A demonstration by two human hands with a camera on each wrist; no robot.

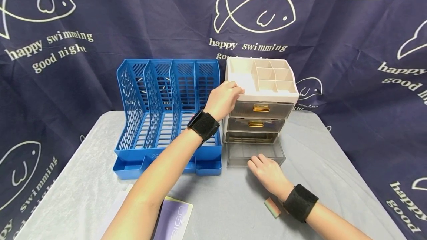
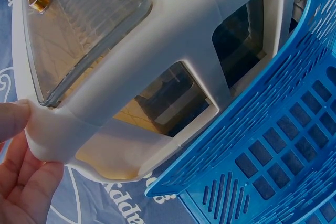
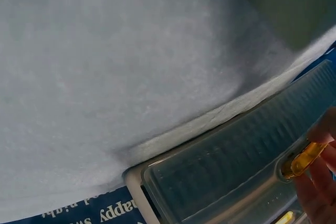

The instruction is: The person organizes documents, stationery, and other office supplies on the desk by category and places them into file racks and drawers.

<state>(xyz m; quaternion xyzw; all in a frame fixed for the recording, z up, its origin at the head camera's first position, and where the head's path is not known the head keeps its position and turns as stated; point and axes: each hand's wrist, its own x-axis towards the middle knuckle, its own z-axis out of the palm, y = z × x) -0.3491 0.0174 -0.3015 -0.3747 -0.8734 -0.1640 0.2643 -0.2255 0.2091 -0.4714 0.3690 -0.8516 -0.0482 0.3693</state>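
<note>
A white desktop drawer organizer [image 1: 263, 96] with smoky see-through drawers stands on the table. My left hand [image 1: 224, 99] grips its upper front left corner, thumb on one side and fingers on the other, as the left wrist view also shows. The bottom drawer [image 1: 248, 155] is pulled out, and nothing is visible inside it. At its front is my right hand [image 1: 268, 173]. In the right wrist view, the fingers [image 3: 317, 182] and thumb pinch the drawer's gold handle [image 3: 304, 159]. The two upper drawers, with gold handles [image 1: 261, 109], are closed.
Left of the organizer stands a blue file rack [image 1: 168, 153] with slotted dividers and small front trays. A purple booklet [image 1: 173, 217] lies near the front, partly behind my left forearm. A small striped multicolored block [image 1: 272, 207] lies beside my right wrist on the grey tablecloth [image 1: 320, 158].
</note>
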